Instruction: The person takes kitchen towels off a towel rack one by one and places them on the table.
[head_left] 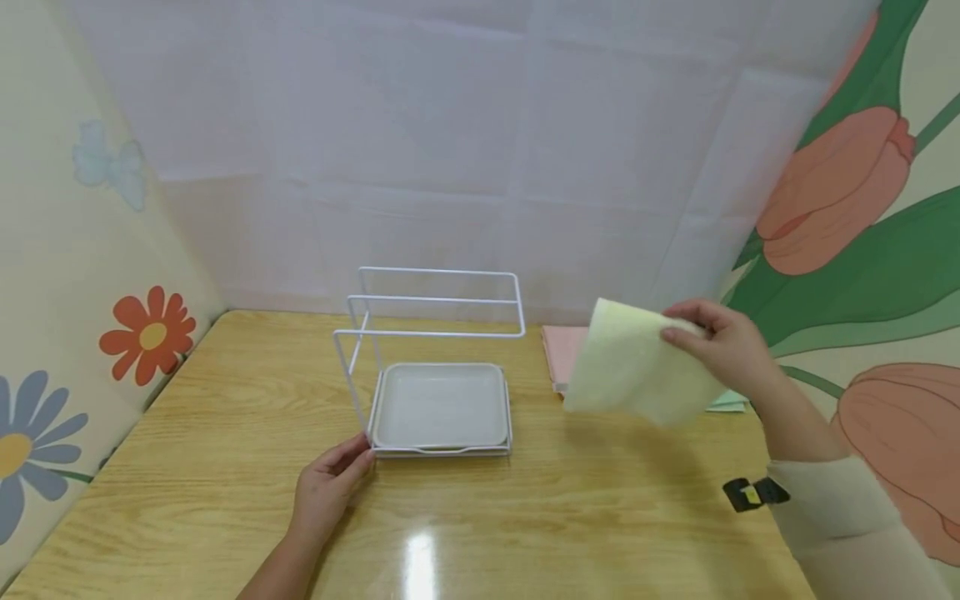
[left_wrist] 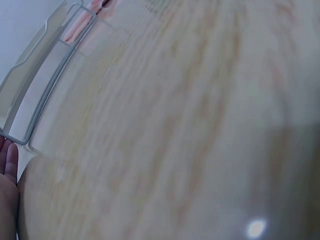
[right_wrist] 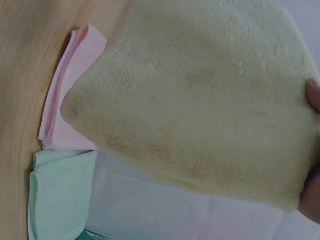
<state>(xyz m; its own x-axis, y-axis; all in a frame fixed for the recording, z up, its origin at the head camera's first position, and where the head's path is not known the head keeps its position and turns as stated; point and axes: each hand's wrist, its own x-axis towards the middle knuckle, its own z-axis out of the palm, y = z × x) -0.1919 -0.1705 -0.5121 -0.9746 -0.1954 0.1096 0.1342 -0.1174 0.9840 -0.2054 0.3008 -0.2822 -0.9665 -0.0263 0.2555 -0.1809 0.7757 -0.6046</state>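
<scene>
A pale yellow towel (head_left: 637,367) hangs in the air at the right, its top edge pinched by my right hand (head_left: 723,343). In the right wrist view its fuzzy surface fills much of the picture, with fingers at the right edge. My left hand (head_left: 328,490) holds the front left corner of a white wire rack (head_left: 431,335) on the table. Inside the rack's base lies a shallow whitish tray (head_left: 442,407). Behind and below the towel are a folded pink towel (right_wrist: 75,90) and a folded light green towel (right_wrist: 62,195), both partly hidden in the head view.
The wood-grain table (head_left: 247,392) carries everything. A white cloth backdrop (head_left: 420,150) hangs at its back edge. Flower-painted walls (head_left: 847,192) stand on both sides. A black strap piece (head_left: 753,493) sits by the right sleeve.
</scene>
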